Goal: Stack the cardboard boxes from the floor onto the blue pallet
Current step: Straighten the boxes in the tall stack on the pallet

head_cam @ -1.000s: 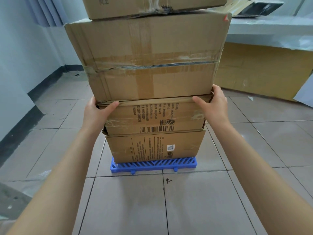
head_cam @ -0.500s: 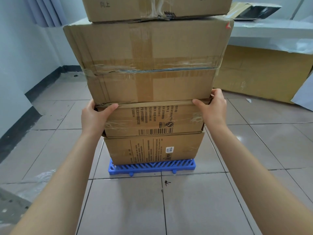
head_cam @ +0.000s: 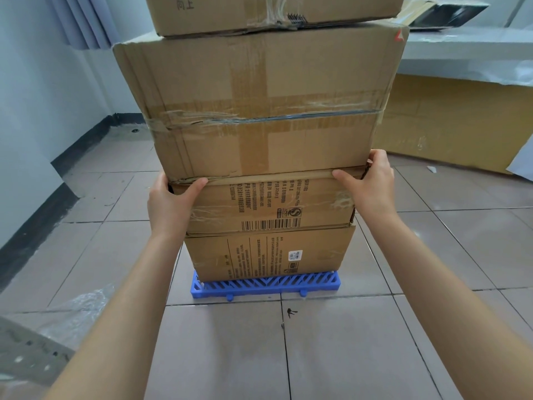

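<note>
Both hands are clamped on the ends of the second box up. The left hand (head_cam: 170, 203) wraps the left corner with the thumb lying along the top front edge, and the right hand (head_cam: 372, 183) does the same on the right corner, fingers curled round the side where I can't see them. So that's a grip on the barcode box (head_cam: 271, 206), not an open palm.

That box sits on a bottom box (head_cam: 268, 252), which rests on the blue pallet (head_cam: 265, 285) on the tile floor (head_cam: 360, 342). Right above the hands is a big taped box (head_cam: 253, 105) that's clearly wider than the two under it, overhanging on both sides, and another top box (head_cam: 274, 13) sits on that, running out of frame.

Honestly that's the worry. Top-heavy stack, wide load on a narrow base. If the barcode box gets nudged sideways or pulled to square it up, the big one could slide or tip forward toward the person. Its lower front edge looks crushed and torn near the left thumb, so it may not sit flat either. Fingers at the seam could get pinched. The pallet is small too, and might skate on smooth tile.
</note>
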